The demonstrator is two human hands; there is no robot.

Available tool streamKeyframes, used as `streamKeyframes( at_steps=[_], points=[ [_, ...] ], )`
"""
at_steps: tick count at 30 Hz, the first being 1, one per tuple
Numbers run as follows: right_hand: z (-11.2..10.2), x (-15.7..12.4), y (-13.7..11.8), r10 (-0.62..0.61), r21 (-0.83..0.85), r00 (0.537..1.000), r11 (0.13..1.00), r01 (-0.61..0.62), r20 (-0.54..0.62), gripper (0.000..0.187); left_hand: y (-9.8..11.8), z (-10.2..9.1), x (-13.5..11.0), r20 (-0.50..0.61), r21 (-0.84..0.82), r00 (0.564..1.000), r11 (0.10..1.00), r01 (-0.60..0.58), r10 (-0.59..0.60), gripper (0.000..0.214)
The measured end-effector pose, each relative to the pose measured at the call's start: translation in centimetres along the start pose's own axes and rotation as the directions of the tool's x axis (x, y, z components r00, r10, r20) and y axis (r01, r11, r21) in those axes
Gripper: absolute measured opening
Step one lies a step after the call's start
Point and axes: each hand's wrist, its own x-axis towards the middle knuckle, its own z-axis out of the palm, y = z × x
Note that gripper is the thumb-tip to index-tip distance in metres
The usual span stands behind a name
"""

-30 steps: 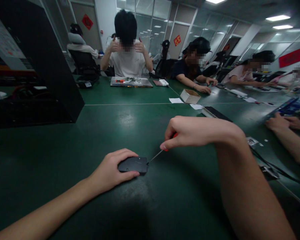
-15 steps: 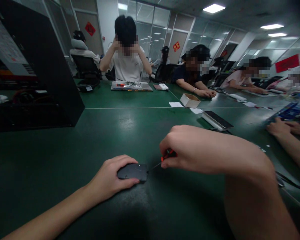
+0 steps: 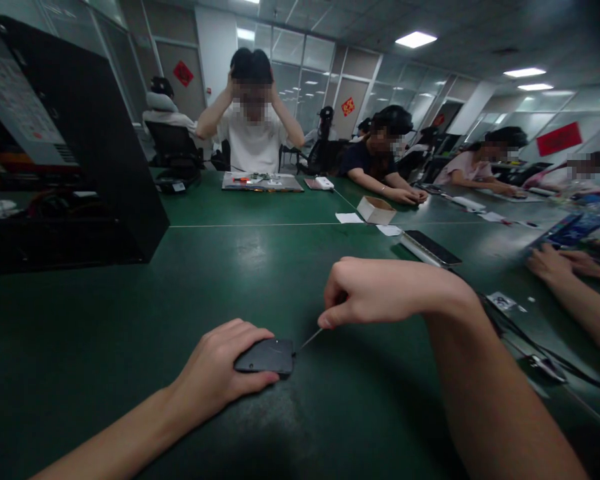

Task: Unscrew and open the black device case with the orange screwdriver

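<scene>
A small flat black device [image 3: 266,355] lies on the green table [image 3: 260,267] close in front of me. My left hand [image 3: 215,370] is wrapped round its left side, thumb along the near edge, holding it down. My right hand [image 3: 375,291] is closed in a pinch on a thin screwdriver [image 3: 311,339]. Its metal shaft slants down to the left, and the tip meets the device's right edge. The screwdriver's handle is hidden inside my fingers.
A black cabinet [image 3: 70,153] stands at the left. A dark phone [image 3: 430,247], a small cardboard box [image 3: 376,209] and paper slips lie further back. A cable and small parts [image 3: 530,347] lie to the right. Several people sit around the table; another person's hands [image 3: 560,263] rest at right.
My right hand has closed more tightly over the screwdriver, hiding its red handle. The view has tilted up slightly. The person opposite raised both hands to the head.
</scene>
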Motion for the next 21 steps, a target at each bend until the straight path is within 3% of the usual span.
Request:
streamKeyframes(
  at_steps=[3,5,7,9,11,13,18,21],
  points=[
    [0.8,0.4,2.0,-0.038,0.139,0.999,0.99,0.034,0.031,0.045,-0.3,0.2,-0.1,-0.012,0.004,1.0,1.0,-0.002,0.002,0.04],
    [2.2,0.0,2.9,-0.077,0.226,0.997,0.971,0.077,-0.011,0.044,-0.4,0.3,-0.2,-0.016,-0.007,1.0,1.0,0.011,-0.011,0.039],
    [4.4,-0.6,3.7,-0.097,0.264,0.989,0.957,0.123,-0.112,0.041,-0.4,0.4,-0.2,-0.01,-0.018,1.0,1.0,0.022,-0.022,0.038],
    [7.0,-0.9,4.5,-0.107,0.19,0.958,0.969,0.16,-0.265,0.041,-0.4,0.4,-0.1,-0.006,-0.024,1.0,0.999,0.031,-0.031,0.037],
    [9.6,-0.7,5.6,-0.166,-0.007,0.879,0.983,0.182,-0.446,0.047,-0.3,0.5,0.1,-0.003,-0.024,0.999,0.999,0.047,-0.047,0.035],
    [11.7,-0.2,6.7,-0.289,-0.232,0.779,0.954,0.189,-0.556,0.054,0.0,0.4,0.3,0.003,-0.022,0.998,0.998,0.066,-0.066,0.034],
    [13.5,0.3,6.3,-0.507,-0.542,0.587,0.83,0.134,-0.632,0.049,0.5,0.1,0.8,0.034,-0.028,0.995,0.995,0.097,-0.096,0.032],
    [13.6,0.3,5.1,-0.565,-0.609,0.533,0.785,0.114,-0.629,0.044,0.6,0.1,0.8,0.038,-0.054,0.995,0.994,0.099,-0.097,0.033]
  ],
)
